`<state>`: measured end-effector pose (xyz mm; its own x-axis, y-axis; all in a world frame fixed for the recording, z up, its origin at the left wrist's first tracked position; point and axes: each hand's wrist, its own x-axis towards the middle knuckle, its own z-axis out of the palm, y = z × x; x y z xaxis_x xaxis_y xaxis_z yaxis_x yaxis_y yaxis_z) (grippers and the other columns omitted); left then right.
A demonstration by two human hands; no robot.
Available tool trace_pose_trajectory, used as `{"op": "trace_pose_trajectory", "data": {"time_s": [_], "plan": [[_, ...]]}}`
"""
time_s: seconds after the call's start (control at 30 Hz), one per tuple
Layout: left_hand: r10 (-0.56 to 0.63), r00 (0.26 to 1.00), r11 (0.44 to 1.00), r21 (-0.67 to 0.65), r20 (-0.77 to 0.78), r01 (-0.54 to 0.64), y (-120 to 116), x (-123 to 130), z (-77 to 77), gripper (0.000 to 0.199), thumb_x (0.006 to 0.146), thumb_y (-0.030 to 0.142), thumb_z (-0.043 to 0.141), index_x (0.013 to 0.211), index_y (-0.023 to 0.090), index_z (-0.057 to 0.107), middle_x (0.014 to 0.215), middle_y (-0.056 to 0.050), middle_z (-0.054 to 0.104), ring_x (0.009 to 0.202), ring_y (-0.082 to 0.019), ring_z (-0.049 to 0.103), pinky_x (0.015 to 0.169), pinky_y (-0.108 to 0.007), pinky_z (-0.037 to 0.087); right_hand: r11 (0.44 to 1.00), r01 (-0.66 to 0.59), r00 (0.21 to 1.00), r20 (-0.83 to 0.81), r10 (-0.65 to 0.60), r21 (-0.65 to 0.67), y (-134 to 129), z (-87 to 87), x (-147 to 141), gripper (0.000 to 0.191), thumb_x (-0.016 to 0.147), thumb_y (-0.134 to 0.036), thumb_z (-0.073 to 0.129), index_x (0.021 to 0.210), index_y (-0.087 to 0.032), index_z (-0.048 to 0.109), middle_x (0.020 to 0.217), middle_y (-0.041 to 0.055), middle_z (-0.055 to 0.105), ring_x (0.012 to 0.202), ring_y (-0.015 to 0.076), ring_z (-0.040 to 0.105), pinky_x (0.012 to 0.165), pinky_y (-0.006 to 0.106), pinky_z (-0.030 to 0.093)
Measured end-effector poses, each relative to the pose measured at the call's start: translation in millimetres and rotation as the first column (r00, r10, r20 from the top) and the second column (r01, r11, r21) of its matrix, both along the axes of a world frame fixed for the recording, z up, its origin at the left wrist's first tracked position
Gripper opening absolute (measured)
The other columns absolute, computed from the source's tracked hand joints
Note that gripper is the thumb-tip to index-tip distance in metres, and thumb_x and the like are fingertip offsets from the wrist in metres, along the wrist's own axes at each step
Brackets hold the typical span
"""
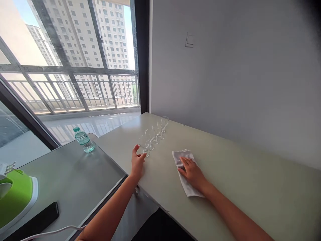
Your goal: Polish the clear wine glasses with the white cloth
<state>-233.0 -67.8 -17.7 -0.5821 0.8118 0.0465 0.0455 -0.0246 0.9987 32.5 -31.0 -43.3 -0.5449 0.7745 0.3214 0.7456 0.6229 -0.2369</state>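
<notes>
Several clear stemmed glasses stand in a row on the pale table (pixel 230 174), running back toward the wall. My left hand (pixel 138 161) is at the nearest glass (pixel 144 142), with thumb and fingers curved around its lower part near the stem. To the right, my right hand (pixel 192 170) lies on a folded white cloth (pixel 188 187), fingers stretched over its upper part. The cloth rests on the tabletop.
A grey table (pixel 82 177) adjoins at the left, bearing a water bottle (pixel 84 140), a green and white appliance (pixel 16 194), a black phone (pixel 37 221) and a white cable (pixel 62 229). A grey wall (pixel 225 83) borders the pale table's far side.
</notes>
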Motion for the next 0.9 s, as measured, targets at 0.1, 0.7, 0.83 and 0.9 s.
{"op": "trace_pose_trajectory", "data": {"time_s": [0.1,0.7,0.83,0.9], "plan": [[-0.085,0.994,0.996,-0.026,0.073,0.087,16.3,-4.2,1.5,0.065,0.065,0.031,0.058,0.125,0.031,0.032,0.129,-0.005,0.04,0.068,-0.006,0.051,0.051,-0.017,0.037,0.994,0.087,0.996,0.012,-0.088,0.06,10.2,2.7,-0.9,0.035,0.084,-0.037,0.044,0.109,-0.016,0.057,0.11,0.0108,0.057,0.102,0.0252,0.049,0.088,0.042,0.039],[-0.4,0.801,0.905,-0.057,-0.446,0.421,23.8,79.5,21.8,0.03,0.066,0.027,0.058,0.093,0.021,0.047,0.078,0.003,0.052,0.059,-0.008,0.043,0.058,-0.023,0.036,0.771,-0.194,-0.078,-0.774,-0.628,-0.606,-32.6,25.7,69.0,0.024,0.07,-0.044,0.06,0.079,-0.021,0.064,0.076,0.0017,0.064,0.074,0.019,0.058,0.064,0.031,0.049],[-0.378,0.624,0.892,-0.088,-0.684,0.443,51.1,114.5,28.1,0.03,0.069,0.023,0.057,0.097,0.022,0.047,0.088,0.0,0.055,0.073,-0.014,0.051,0.071,-0.028,0.038,0.873,-0.206,-0.224,-0.848,-0.481,-0.441,-46.4,54.9,72.8,0.02,0.071,-0.041,0.061,0.077,-0.022,0.063,0.08,-0.0004,0.061,0.081,0.0159,0.055,0.07,0.028,0.045],[-0.372,0.574,0.879,-0.078,-0.73,0.471,61.7,130.3,30.3,0.033,0.069,0.021,0.057,0.1,0.023,0.046,0.095,-0.002,0.056,0.084,-0.017,0.052,0.077,-0.03,0.039,0.937,-0.112,-0.19,-0.919,-0.346,-0.33,-52.6,69.6,74.7,0.022,0.074,-0.042,0.058,0.071,-0.021,0.061,0.074,-0.001,0.058,0.076,0.0146,0.053,0.067,0.027,0.043]]}}
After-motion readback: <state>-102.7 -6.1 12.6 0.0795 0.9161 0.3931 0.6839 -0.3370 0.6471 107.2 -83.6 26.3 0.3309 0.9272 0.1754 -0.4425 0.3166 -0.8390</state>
